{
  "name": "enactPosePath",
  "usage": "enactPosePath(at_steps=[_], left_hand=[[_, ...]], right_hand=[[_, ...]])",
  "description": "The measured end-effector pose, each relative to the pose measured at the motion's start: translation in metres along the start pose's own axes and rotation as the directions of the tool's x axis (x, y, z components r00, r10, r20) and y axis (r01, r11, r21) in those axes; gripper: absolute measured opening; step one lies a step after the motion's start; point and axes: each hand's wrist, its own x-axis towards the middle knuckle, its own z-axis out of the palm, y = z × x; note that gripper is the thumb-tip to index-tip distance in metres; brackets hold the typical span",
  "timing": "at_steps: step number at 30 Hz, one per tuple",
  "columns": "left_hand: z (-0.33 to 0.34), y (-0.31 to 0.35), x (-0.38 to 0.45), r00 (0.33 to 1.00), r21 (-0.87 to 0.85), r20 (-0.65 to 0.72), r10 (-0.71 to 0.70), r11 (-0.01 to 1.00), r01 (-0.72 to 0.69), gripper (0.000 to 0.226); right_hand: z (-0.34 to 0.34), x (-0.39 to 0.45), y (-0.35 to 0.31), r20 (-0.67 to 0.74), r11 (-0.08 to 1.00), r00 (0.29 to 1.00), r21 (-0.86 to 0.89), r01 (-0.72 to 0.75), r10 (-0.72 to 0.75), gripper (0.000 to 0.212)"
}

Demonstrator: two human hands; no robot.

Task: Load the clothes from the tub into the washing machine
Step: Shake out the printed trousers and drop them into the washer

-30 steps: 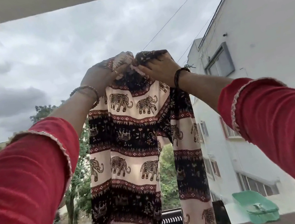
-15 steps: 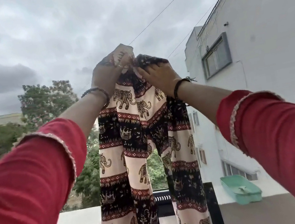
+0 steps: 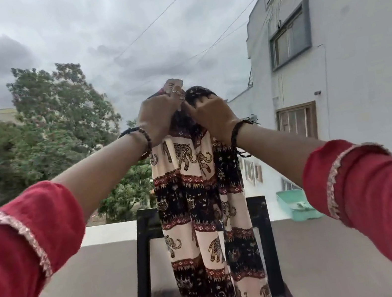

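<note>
Right now I have the cream, black and maroon elephant-print cloth [image 3: 201, 213] held up at arm's length, dead centre, hanging straight down toward six o'clock. My left hand [image 3: 158, 118] and right hand [image 3: 211, 116] sit together at its top edge, each with fingers curled round the bunched fabric. Behind the cloth stands the raised black-framed washing machine lid [image 3: 143, 257], with the grey parapet wall [image 3: 70, 288] beyond. At three o'clock a pale green plastic tub [image 3: 296, 205] rests on the ledge.
</note>
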Motion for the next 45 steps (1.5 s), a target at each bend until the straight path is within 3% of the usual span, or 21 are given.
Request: enactPosePath(at_steps=[4, 6, 8, 11, 13, 15, 19, 21, 24, 25, 27, 29, 31, 35, 40, 42, 45], left_hand=[[0.018, 0.008, -0.031, 0.995, 0.033, 0.092, -0.027, 0.999, 0.024, 0.021], [0.027, 0.01, -0.045, 0.992, 0.046, 0.123, -0.021, 0.999, 0.016, 0.019], [0.034, 0.012, -0.06, 0.99, 0.003, 0.137, -0.034, 0.999, 0.034, 0.02], [0.042, 0.019, -0.082, 0.985, -0.115, 0.148, -0.09, 0.988, 0.108, 0.021], [0.045, 0.025, -0.093, 0.966, -0.221, 0.215, -0.14, 0.957, 0.188, 0.019], [0.047, 0.027, -0.102, 0.944, -0.321, 0.28, -0.174, 0.91, 0.263, 0.022], [0.05, 0.025, -0.116, 0.835, -0.351, 0.519, -0.183, 0.845, 0.403, 0.019], [0.058, 0.021, -0.125, 0.737, -0.367, 0.654, -0.174, 0.778, 0.509, 0.021], [0.07, 0.012, -0.139, 0.562, -0.389, 0.815, -0.138, 0.589, 0.709, 0.028], [0.072, 0.009, -0.142, 0.553, -0.406, 0.819, -0.151, 0.527, 0.747, 0.03], [0.07, 0.004, -0.143, 0.597, -0.483, 0.765, -0.243, 0.398, 0.78, 0.031], [0.068, -0.003, -0.139, 0.657, -0.555, 0.682, -0.322, 0.357, 0.751, 0.026], [0.065, -0.007, -0.136, 0.667, -0.554, 0.684, -0.295, 0.385, 0.738, 0.025], [0.079, -0.008, -0.146, 0.656, -0.496, 0.69, -0.307, 0.46, 0.737, 0.048], [0.105, -0.001, -0.183, 0.522, -0.372, 0.842, -0.138, 0.552, 0.746, 0.046], [0.114, 0.002, -0.196, 0.513, -0.384, 0.849, -0.126, 0.519, 0.764, 0.044], [0.124, 0.008, -0.212, 0.439, -0.35, 0.894, -0.083, 0.48, 0.804, 0.035]], right_hand=[[0.0, -0.031, -0.026, 0.046, 0.998, 0.997, -0.003, -0.057, 0.057, 0.033], [0.009, -0.041, -0.039, 0.108, 0.999, 0.993, 0.015, -0.044, 0.042, 0.041], [0.01, -0.058, -0.047, 0.068, 0.998, 0.996, 0.042, -0.051, 0.049, 0.036], [0.025, -0.077, -0.063, 0.082, 0.975, 0.997, 0.222, -0.022, 0.004, 0.042], [0.023, -0.087, -0.067, 0.123, 0.904, 0.992, 0.418, -0.088, 0.039, 0.04], [0.024, -0.097, -0.07, 0.206, 0.83, 0.975, 0.526, -0.183, 0.084, 0.015], [0.038, -0.109, -0.078, 0.292, 0.674, 0.943, 0.666, -0.32, 0.159, 0.013], [0.046, -0.117, -0.08, 0.396, 0.593, 0.897, 0.681, -0.429, 0.194, 0.02], [0.066, -0.127, -0.08, 0.548, 0.44, 0.81, 0.688, -0.577, 0.206, 0.022], [0.071, -0.129, -0.078, 0.569, 0.383, 0.792, 0.696, -0.607, 0.22, 0.026], [0.073, -0.13, -0.075, 0.571, 0.269, 0.773, 0.726, -0.633, 0.277, 0.035], [0.07, -0.129, -0.069, 0.538, 0.219, 0.777, 0.756, -0.616, 0.327, 0.048], [0.065, -0.127, -0.066, 0.525, 0.242, 0.796, 0.766, -0.596, 0.301, 0.047], [0.064, -0.132, -0.072, 0.502, 0.295, 0.795, 0.746, -0.597, 0.339, 0.049], [0.08, -0.158, -0.1, 0.597, 0.403, 0.785, 0.685, -0.607, 0.168, 0.055], [0.083, -0.169, -0.111, 0.59, 0.429, 0.787, 0.673, -0.602, 0.179, 0.054], [0.087, -0.179, -0.123, 0.639, 0.466, 0.759, 0.639, -0.612, 0.12, 0.047]])
